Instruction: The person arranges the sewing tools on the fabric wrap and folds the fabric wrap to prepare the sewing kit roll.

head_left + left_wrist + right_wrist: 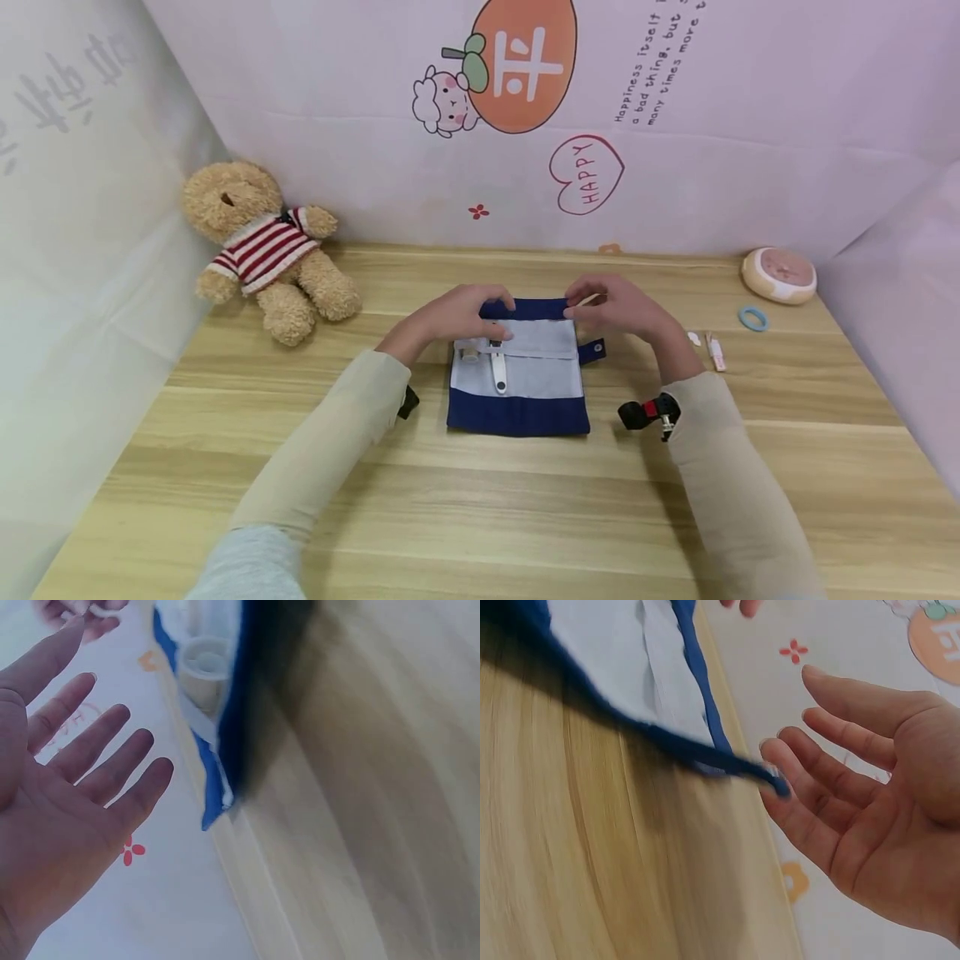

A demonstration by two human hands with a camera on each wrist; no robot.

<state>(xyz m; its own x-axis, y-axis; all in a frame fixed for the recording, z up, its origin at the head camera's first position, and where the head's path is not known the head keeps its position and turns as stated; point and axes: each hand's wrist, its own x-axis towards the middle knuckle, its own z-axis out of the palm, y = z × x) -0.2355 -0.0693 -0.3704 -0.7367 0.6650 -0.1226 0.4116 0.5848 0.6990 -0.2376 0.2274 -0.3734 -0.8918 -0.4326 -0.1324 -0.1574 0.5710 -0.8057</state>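
- Blue-and-white pouch lies spread out near the middle of the wooden table, navy bands along its near and far edges and a strap with a snap sticking out on the right.
- A slim white tool sits in its pocket on the left, with a small pale container just beside it.
- The left hand is over the far left part, fingers spread and holding nothing; it hides that corner, and its thumb overlaps the tool's top.
- The right hand is at the far right corner, fingers relaxed and loosely bent, gripping nothing visible; whether its fingertips touch the fabric cannot be told.
- To the right, well apart from the pouch, a small white piece and a white-and-red tube lie near each other, with a blue ring and a round beige-and-pink object farther back.
- At the back left, a teddy bear in a striped sweater leans by the printed backdrop.
- Neither the bear nor the items on the right touch the pouch.
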